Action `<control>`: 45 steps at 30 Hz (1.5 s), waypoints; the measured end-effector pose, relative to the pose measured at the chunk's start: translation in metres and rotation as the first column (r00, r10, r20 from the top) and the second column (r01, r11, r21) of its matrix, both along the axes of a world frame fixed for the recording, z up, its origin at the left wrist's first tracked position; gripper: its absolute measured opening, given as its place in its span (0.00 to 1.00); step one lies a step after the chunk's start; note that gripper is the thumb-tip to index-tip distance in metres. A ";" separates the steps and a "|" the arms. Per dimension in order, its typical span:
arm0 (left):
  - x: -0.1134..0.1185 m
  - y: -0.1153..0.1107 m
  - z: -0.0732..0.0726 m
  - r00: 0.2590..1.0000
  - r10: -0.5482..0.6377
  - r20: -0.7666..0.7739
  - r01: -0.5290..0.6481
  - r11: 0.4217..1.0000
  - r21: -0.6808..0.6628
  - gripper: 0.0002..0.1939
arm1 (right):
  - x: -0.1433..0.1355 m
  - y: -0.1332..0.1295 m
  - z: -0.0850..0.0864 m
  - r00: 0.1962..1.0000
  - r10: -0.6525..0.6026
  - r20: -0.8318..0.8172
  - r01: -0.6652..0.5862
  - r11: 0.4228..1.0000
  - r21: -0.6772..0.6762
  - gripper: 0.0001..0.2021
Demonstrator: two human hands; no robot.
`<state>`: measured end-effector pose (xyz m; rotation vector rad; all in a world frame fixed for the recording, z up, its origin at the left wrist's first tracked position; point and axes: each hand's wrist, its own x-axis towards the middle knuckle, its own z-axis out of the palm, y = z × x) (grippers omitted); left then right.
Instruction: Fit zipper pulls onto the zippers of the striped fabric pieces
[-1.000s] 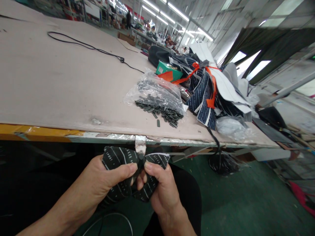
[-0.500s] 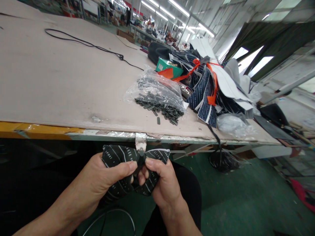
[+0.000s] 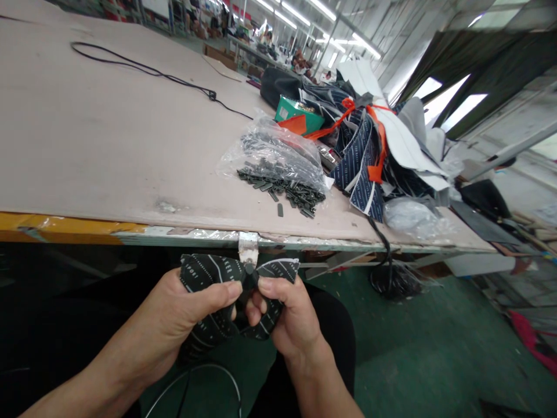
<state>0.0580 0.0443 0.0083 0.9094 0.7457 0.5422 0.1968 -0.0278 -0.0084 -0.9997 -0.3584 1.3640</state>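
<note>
Dark fabric with white lettering and lines (image 3: 213, 270) is gathered between my hands, just below the table's front edge. My left hand (image 3: 191, 307) pinches its left part, thumb on top. My right hand (image 3: 289, 307) grips the right part, its thumb near the middle and its fingers curled beneath. Between the thumbs, a small dark round piece (image 3: 249, 269) sits at the lower end of a pale metal bracket (image 3: 248, 247) fixed to the table edge. The underside of the fabric is hidden.
On the table (image 3: 122, 139), small dark flat pieces (image 3: 300, 196) spill from a clear plastic bag (image 3: 278, 148). Behind are a green box (image 3: 300, 116) and a heap of navy patterned fabric (image 3: 363, 151) with orange ties. A black cable (image 3: 161, 74) lies farther left.
The view has shifted slightly. Both hands still grip the fabric at the bracket, and the fabric's middle is pulled a little, showing the dark round piece more clearly.
</note>
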 end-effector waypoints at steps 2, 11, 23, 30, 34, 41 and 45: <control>0.002 0.000 0.001 1.000 0.015 -0.022 -0.015 1.000 -0.007 0.11 | 0.001 0.000 -0.001 1.000 0.009 0.005 -0.009 1.000 -0.001 0.14; 0.000 -0.004 -0.007 0.999 -0.015 -0.032 0.016 1.000 0.013 0.12 | 0.001 0.005 0.001 0.999 0.006 0.037 -0.006 1.000 -0.010 0.14; -0.005 -0.001 -0.009 0.999 -0.048 -0.015 0.050 0.996 0.077 0.09 | -0.004 -0.002 -0.001 0.998 -0.007 0.055 0.005 1.000 0.026 0.15; -0.003 0.004 -0.008 0.994 -0.044 -0.096 0.060 0.983 0.172 0.12 | -0.012 0.000 0.005 0.997 -0.059 0.045 0.054 0.994 0.095 0.15; -0.001 0.008 -0.003 0.985 -0.019 -0.171 0.056 0.975 0.214 0.12 | -0.012 0.002 0.005 0.995 -0.089 0.054 0.084 0.992 0.091 0.16; -0.009 0.004 -0.002 0.986 -0.041 -0.161 0.041 0.999 -0.007 0.12 | 0.002 -0.015 -0.007 0.977 -0.050 0.206 0.033 0.996 0.086 0.11; -0.007 0.002 -0.003 0.992 -0.027 -0.123 0.021 0.999 -0.048 0.16 | 0.003 -0.014 -0.007 0.977 -0.071 0.199 0.056 0.995 0.079 0.11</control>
